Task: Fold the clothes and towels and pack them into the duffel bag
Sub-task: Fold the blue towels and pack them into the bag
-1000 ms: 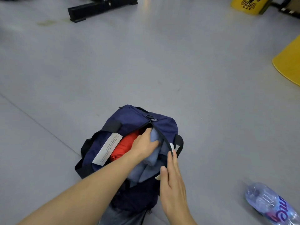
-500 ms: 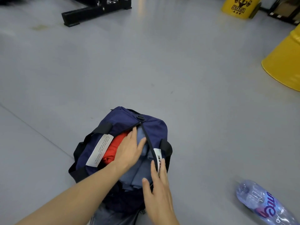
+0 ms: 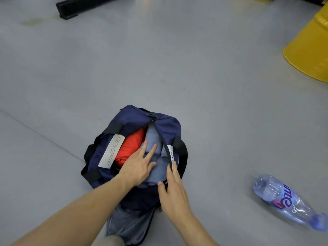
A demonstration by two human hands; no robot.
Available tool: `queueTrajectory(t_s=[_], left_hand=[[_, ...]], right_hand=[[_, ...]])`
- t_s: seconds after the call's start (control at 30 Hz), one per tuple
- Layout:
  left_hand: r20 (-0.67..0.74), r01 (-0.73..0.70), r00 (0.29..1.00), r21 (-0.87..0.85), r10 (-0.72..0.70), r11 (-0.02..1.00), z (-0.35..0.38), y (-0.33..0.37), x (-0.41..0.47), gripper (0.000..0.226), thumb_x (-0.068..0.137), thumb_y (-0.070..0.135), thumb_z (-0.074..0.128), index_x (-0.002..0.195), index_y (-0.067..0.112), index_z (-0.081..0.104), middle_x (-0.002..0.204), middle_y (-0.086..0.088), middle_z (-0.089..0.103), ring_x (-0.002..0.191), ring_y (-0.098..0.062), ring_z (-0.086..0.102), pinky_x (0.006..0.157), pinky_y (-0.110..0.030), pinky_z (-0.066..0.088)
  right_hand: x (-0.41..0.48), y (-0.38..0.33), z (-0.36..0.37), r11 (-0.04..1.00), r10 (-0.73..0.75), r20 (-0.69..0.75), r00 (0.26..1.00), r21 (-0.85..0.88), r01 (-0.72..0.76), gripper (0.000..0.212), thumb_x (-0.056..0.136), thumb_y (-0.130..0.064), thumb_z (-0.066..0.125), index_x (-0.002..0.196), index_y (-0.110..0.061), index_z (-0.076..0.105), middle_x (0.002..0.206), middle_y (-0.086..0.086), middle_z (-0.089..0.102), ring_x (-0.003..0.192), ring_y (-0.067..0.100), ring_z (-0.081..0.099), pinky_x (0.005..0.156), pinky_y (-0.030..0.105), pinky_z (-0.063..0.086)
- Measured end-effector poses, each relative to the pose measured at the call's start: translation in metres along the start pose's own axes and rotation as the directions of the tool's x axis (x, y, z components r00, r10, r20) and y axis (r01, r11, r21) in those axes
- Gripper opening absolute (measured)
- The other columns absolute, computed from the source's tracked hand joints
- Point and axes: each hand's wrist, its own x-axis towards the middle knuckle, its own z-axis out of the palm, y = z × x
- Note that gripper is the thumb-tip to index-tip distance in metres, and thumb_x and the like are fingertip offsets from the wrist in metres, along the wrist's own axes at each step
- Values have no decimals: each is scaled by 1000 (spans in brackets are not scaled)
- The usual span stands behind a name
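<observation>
A navy duffel bag (image 3: 131,119) stands unzipped on the grey floor, a white label on its left flap. Inside lie a folded red-orange garment (image 3: 131,146) on the left and folded light blue cloth (image 3: 156,167) on the right. My left hand (image 3: 137,166) lies flat on the blue cloth with fingers spread, pressing it down. My right hand (image 3: 173,189) rests with straight fingers against the bag's right zipper edge, beside the black handle strap (image 3: 182,151).
A plastic water bottle (image 3: 284,199) lies on the floor to the right. A yellow drum (image 3: 308,50) stands at the far right. A black metal base (image 3: 71,8) sits at the top left. Grey fabric (image 3: 129,226) lies just below the bag.
My left hand went from reaching curled into the bag to lying flat with spread fingers on the blue cloth. My right hand stayed at the zipper edge. The view shifted slightly.
</observation>
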Motion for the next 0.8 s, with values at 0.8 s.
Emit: queueTrajectory(t_s=[0.8], left_hand=[[53, 427, 900, -301, -432, 853, -99, -58, -45, 43, 102, 23, 52, 144, 23, 54, 128, -12, 67, 118, -34, 60, 99, -39, 46]], right_hand=[[-9, -3, -56, 931, 72, -22, 997, -357, -75, 49, 107, -39, 27, 153, -21, 27, 166, -15, -5, 115, 26, 58, 85, 38, 48]])
